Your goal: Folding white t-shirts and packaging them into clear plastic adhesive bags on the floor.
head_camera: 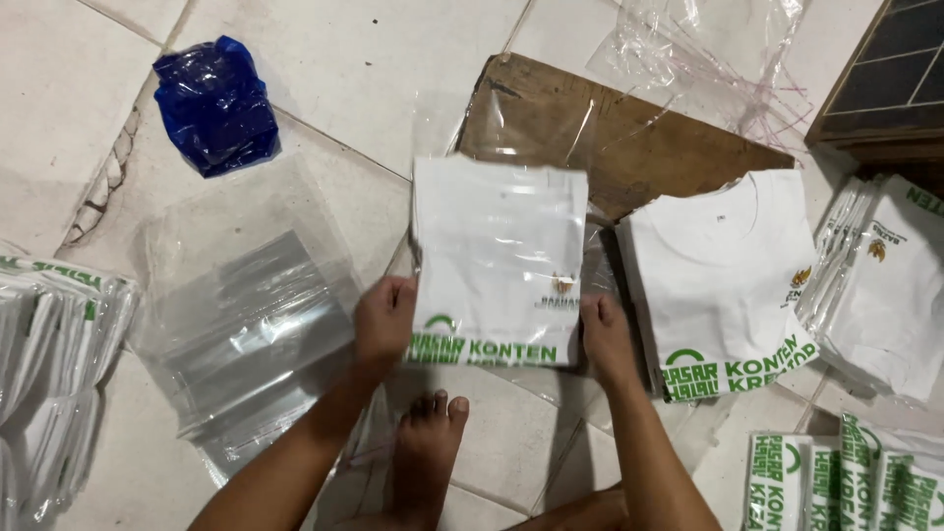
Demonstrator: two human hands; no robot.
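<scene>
A folded white shirt with green lettering, inside a clear plastic bag (497, 251), lies over a wooden board (629, 138) on the tiled floor. My left hand (383, 320) grips its lower left edge and my right hand (607, 339) grips its lower right edge. Just right of it sits a stack of folded white shirts (723, 265) without bags, the top one showing its collar. To the left lies a pile of empty clear plastic bags (246, 315).
A crumpled blue plastic bag (214, 103) lies at the upper left. Bagged shirts are stacked at the left edge (49, 334), at the right (885, 285) and lower right (846, 482). Loose clear bags (708, 49) lie at the top. A bare foot (433, 442) rests below the shirt.
</scene>
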